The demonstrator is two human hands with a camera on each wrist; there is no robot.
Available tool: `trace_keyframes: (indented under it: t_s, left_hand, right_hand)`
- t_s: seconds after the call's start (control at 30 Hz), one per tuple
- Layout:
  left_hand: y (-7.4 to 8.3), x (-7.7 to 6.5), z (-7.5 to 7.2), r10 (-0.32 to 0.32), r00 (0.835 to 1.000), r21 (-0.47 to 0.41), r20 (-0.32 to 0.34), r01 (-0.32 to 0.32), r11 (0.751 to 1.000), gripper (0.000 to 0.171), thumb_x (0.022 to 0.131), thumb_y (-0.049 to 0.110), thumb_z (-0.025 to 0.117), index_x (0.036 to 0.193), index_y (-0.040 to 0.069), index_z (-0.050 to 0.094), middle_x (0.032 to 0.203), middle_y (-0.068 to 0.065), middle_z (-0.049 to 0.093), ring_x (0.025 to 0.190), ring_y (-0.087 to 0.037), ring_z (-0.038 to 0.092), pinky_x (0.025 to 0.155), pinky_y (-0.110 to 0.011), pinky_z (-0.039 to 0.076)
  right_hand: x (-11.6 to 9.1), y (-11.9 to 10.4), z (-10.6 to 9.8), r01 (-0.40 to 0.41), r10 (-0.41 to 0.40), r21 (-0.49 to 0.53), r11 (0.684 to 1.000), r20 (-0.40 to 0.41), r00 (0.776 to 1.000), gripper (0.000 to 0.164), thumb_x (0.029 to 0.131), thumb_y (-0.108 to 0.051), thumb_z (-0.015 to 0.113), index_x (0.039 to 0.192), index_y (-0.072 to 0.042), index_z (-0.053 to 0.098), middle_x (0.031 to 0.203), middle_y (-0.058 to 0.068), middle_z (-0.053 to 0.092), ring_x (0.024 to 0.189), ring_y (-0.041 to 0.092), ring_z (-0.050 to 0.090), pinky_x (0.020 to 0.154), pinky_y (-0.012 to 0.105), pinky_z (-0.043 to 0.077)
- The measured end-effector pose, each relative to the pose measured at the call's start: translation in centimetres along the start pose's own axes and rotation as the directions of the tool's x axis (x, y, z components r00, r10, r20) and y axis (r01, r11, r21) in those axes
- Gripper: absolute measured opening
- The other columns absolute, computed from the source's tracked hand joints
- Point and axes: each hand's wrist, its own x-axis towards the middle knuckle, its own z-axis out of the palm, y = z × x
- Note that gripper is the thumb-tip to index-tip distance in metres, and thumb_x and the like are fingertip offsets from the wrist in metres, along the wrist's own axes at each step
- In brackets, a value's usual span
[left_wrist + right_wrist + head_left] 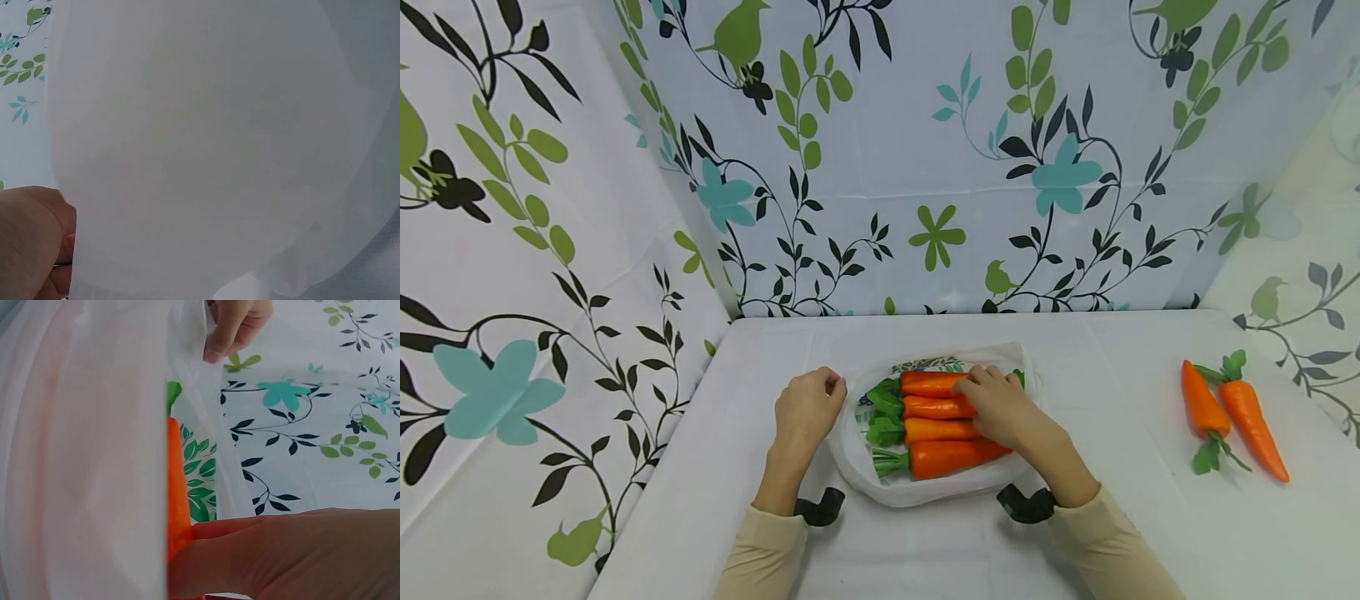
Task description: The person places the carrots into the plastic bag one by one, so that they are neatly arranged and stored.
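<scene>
A white plastic bag point(902, 497) lies open on the table, with several orange carrots point(951, 461) side by side inside, their green leaves mostly to the left. My left hand point(808, 408) is at the bag's left edge; the right wrist view shows its thumb and fingers point(234, 328) pinching the thin plastic. Reaching into the bag, my right hand point(1000, 404) grips a carrot point(178, 487) near its right end, fingers curled over it. The bag's wall point(200, 137) fills most of the left wrist view and hides what is behind it.
Two more carrots point(1202, 404) with green leaves lie crossed close together at the table's right side. White cloth point(1112, 375) covers the table. Patterned curtains point(865, 183) with leaves and birds stand behind and at both sides. Each wrist carries a black camera mount point(1026, 504).
</scene>
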Motion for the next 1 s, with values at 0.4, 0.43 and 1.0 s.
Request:
trace_keyframes:
  t_s: [0.4,0.43,1.0]
  left_hand:
    - [0.0,-0.1,0.1,0.006,1.000,0.003,0.004,-0.006,1.000,0.022,0.094,0.024,0.062,0.094,0.007,0.076,0.083,-0.005,0.075,0.066,-0.020,0.066,0.057,-0.036,0.052]
    - [0.0,-0.1,0.1,0.007,1.000,0.004,0.004,-0.007,1.000,0.022,0.094,0.024,0.062,0.094,0.007,0.076,0.083,-0.005,0.075,0.066,-0.020,0.066,0.057,-0.036,0.052]
    - [0.0,0.0,0.2,0.006,1.000,0.010,0.002,-0.006,1.000,0.022,0.094,0.025,0.062,0.095,0.007,0.076,0.084,-0.005,0.075,0.066,-0.020,0.066,0.057,-0.037,0.052]
  right_hand:
    - [-0.3,0.1,-0.7,0.006,-0.005,0.019,1.000,-0.027,1.000,0.038,0.082,-0.006,0.076,0.118,-0.013,0.065,0.120,0.011,0.058,0.114,0.033,0.049,0.098,0.056,0.041]
    - [-0.4,0.1,-0.8,0.010,-0.009,0.019,1.000,-0.033,0.999,0.038,0.082,-0.006,0.075,0.118,-0.012,0.065,0.120,0.011,0.058,0.113,0.033,0.050,0.098,0.056,0.042]
    - [-0.7,0.7,-2.2,0.011,-0.006,0.042,0.999,-0.129,0.992,0.037,0.090,-0.019,0.071,0.125,-0.007,0.063,0.119,0.013,0.060,0.111,0.032,0.053,0.096,0.055,0.044]
